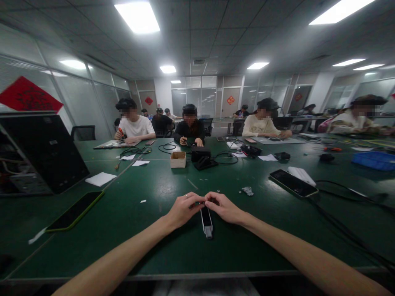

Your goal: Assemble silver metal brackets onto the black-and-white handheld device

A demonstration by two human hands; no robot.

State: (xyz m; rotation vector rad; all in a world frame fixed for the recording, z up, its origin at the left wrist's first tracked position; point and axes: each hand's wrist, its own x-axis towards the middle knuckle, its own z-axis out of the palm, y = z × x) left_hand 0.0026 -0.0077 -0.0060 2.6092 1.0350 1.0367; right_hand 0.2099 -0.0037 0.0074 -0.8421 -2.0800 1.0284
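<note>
On the green table in front of me lies a narrow, long device (206, 220) with a black middle, pale side edges and a grey near end. Its far end is covered by my fingers. My left hand (187, 210) comes in from the left, its thumb and fingertips pinched together over that end. From the other side my right hand (224, 208) meets it with bent fingers, also pinched. The fingertips of both hands touch or almost touch. Whatever small part sits between them is too hidden to name. A crumpled grey piece (247, 191) lies beyond my right hand.
A phone in a green case (75, 211) lies left, near a black computer case (45, 152). A small open box (178, 160) and a black stand (203, 158) are ahead. Another phone (293, 183) with cables and a blue tray (375, 160) are right. Several people sit opposite.
</note>
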